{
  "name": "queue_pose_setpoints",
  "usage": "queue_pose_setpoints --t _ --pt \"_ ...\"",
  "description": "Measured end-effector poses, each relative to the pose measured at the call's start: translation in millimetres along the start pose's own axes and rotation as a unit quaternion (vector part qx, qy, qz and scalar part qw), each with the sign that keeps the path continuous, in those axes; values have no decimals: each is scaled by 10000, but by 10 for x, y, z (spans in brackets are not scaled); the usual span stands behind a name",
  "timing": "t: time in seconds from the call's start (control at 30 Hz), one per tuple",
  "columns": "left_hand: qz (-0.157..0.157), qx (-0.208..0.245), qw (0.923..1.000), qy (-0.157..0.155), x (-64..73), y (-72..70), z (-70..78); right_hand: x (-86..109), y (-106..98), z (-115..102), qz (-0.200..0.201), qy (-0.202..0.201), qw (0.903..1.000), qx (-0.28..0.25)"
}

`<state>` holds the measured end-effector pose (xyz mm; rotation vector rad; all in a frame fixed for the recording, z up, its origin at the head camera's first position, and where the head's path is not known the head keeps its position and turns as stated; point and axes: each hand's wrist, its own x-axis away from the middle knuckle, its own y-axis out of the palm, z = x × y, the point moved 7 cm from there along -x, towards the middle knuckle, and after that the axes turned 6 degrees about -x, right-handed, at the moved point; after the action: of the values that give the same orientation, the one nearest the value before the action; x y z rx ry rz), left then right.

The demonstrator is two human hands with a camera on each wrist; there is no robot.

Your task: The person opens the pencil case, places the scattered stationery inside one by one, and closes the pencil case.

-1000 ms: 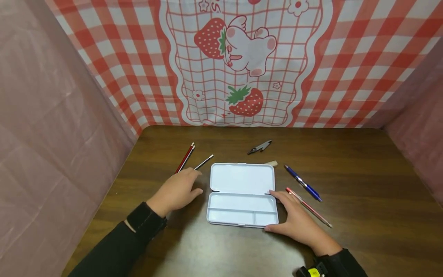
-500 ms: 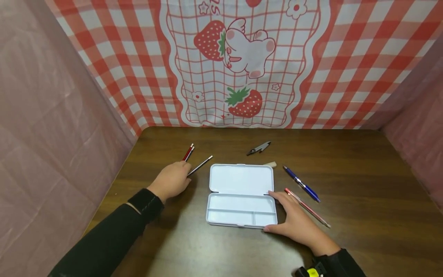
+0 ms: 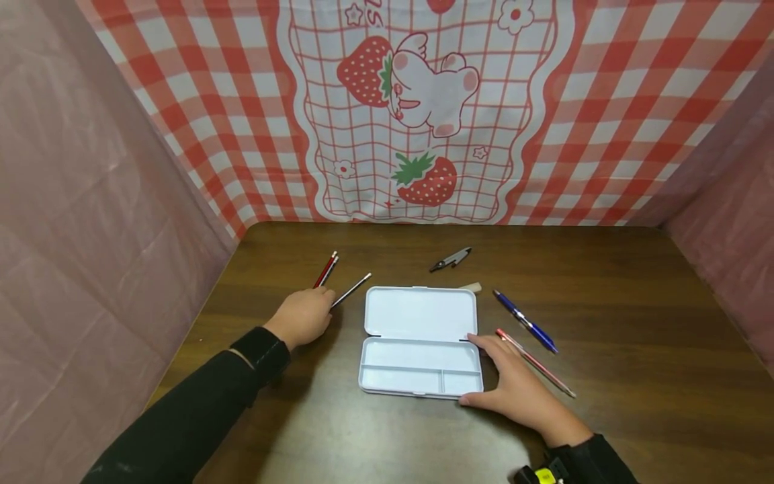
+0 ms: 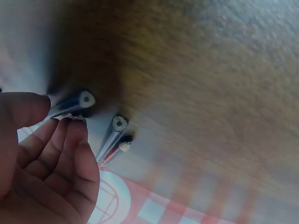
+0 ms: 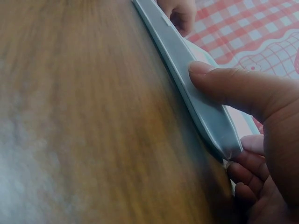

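My left hand (image 3: 302, 317) pinches a dark pencil (image 3: 352, 290) between thumb and fingertips. That pencil's blunt near end (image 4: 87, 99) shows at the fingertips in the left wrist view. Just beyond the knuckles lie a red pencil (image 3: 323, 270) and a silvery pencil (image 4: 113, 132) side by side, their near ends hidden by the hand in the head view. An opened white pencil case (image 3: 420, 314), its divided tray towards me, lies flat in the middle. My right hand (image 3: 514, 386) grips its right end, thumb (image 5: 224, 86) on the front wall and fingers around the corner.
Right of the case lie a blue pen (image 3: 525, 321) and a reddish clear pen (image 3: 538, 363), the latter close by the right hand. Behind the case are a pale eraser (image 3: 471, 287) and a grey compass (image 3: 450, 259). A checked cloth (image 3: 254, 134) hangs at the table's back edge.
My left hand has moved slightly forward and closed its fingers on the dark pencil. The right hand keeps its grip on the case, which lies as before.
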<state>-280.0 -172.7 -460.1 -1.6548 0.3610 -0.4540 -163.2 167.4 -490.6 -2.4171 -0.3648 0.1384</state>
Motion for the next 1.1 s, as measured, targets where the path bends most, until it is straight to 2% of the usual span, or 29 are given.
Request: queue_pose_setpoints --t 0.23,0.5,0.73,0.87,0.97,1.1 --pt "-53 161 9997 -177 -24 1 -9 0 -10 -11 30 -51 10000 33" --pt "-278 443 9971 -555 -36 3 -38 4 -10 -9 -23 -20 10000 34" --pt "95 418 9975 -555 -57 -177 -67 1 -8 2 -63 93 9999 -9" --pt "137 503 9971 -560 -61 -261 -68 3 -8 0 -78 128 9999 -25" --pt "134 632 9960 -620 -53 -305 -59 0 -7 -6 -76 92 9999 -30" --pt "324 1014 9927 -575 -36 -406 34 0 -9 -4 -86 99 9999 -30"
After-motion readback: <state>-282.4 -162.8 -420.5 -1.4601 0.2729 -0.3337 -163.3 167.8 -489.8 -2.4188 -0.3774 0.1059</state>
